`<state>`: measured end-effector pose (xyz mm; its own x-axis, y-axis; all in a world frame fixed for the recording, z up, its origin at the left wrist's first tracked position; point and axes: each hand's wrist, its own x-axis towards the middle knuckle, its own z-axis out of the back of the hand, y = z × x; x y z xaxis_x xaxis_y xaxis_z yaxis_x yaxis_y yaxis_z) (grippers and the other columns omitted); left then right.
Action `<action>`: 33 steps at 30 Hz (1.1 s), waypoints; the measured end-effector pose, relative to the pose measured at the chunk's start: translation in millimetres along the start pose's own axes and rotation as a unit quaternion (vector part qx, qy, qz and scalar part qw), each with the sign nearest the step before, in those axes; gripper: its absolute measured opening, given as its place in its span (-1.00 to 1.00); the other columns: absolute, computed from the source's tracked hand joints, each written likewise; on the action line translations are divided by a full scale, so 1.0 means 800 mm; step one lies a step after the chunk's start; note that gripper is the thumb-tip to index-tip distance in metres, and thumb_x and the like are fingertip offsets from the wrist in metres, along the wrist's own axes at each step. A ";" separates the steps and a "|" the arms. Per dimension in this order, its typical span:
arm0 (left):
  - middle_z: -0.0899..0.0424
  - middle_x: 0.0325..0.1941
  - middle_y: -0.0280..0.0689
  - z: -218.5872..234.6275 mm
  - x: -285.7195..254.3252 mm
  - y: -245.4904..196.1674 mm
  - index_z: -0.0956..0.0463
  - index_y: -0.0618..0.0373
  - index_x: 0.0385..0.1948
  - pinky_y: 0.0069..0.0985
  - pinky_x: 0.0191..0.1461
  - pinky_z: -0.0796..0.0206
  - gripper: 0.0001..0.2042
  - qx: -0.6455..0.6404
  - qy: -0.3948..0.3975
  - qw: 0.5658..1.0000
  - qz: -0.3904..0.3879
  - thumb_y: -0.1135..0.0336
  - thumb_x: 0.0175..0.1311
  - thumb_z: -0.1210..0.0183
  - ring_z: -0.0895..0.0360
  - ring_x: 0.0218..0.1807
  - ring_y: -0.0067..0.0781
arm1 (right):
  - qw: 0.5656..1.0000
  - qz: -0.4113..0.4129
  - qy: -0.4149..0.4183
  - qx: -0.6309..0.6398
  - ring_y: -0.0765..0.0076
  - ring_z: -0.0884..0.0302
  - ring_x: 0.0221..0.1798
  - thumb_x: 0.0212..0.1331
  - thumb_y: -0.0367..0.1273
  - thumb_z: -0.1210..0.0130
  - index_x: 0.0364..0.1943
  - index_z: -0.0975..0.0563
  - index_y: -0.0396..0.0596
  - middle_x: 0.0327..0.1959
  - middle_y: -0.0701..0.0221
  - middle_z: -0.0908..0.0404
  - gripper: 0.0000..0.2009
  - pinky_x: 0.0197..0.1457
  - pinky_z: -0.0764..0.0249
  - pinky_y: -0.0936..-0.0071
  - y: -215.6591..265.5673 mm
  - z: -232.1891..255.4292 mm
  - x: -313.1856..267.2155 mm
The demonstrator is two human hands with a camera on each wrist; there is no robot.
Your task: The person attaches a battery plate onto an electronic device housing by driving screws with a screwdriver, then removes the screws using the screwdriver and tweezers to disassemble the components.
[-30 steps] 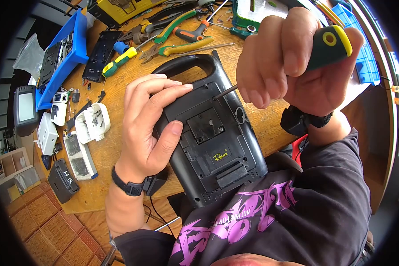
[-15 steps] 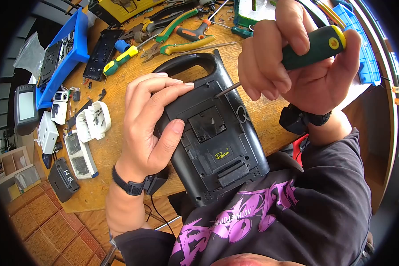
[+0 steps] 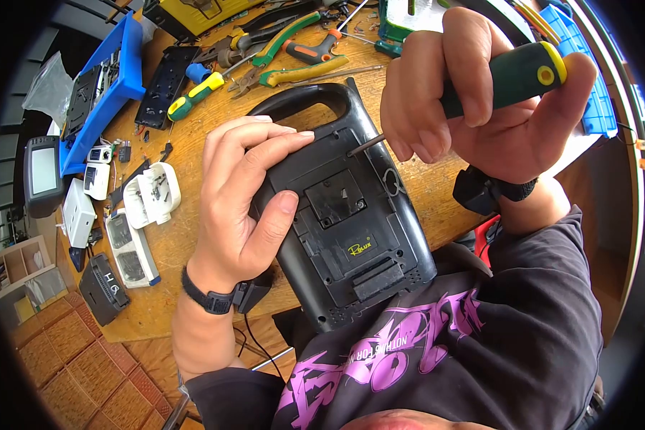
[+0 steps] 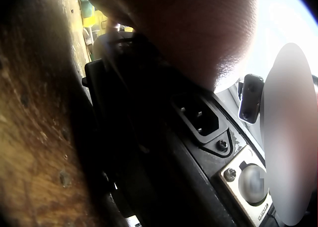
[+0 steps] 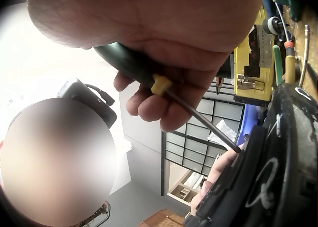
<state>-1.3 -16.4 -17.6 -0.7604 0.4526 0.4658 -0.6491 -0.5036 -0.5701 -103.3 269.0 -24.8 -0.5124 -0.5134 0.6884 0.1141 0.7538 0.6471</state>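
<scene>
A black device marked Rolux (image 3: 362,247), with a carry handle, lies back side up on the wooden table's near edge against the shirt. My left hand (image 3: 244,193) rests over its left side, fingers spread across the upper panel and thumb lower down. My right hand (image 3: 480,100) grips the dark green and yellow handle of a screwdriver (image 3: 505,79), thumb near its butt end. The slanted shaft's tip sits at a hole in the panel's upper right; the right wrist view shows the shaft (image 5: 203,120) meeting the panel. The left wrist view shows the device's power socket (image 4: 198,118).
Beyond the device lie pliers (image 3: 301,75), another screwdriver (image 3: 197,97) and a yellow toolbox (image 3: 186,18). Left are a blue bin (image 3: 125,72), a white tray (image 3: 150,195) of screws and a black box marked HQ (image 3: 104,287). A blue basket (image 3: 598,107) stands far right.
My right hand has turned the screwdriver handle and shifted its grip; the handle now leans more to the side. The tip stays at the same hole, and the left hand keeps its place.
</scene>
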 end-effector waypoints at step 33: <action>-0.69 0.11 -0.05 0.002 -0.001 0.000 -0.71 0.26 0.13 -0.05 0.44 -0.30 -0.54 0.013 0.008 1.000 -0.003 0.06 0.40 -0.21 -0.51 0.24 0.11 | 0.998 -0.046 -0.005 0.039 0.22 -0.62 -0.39 0.16 0.70 0.86 -0.23 -0.53 -0.17 -0.39 0.10 -0.65 0.20 -0.14 -0.63 0.26 0.020 -0.040 0.015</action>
<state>-0.9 -18.2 -16.8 -0.7556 0.4682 0.4581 -0.6547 -0.5191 -0.5494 -80.5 261.7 4.5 -0.5260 -0.5777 0.6241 -0.0004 0.7340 0.6792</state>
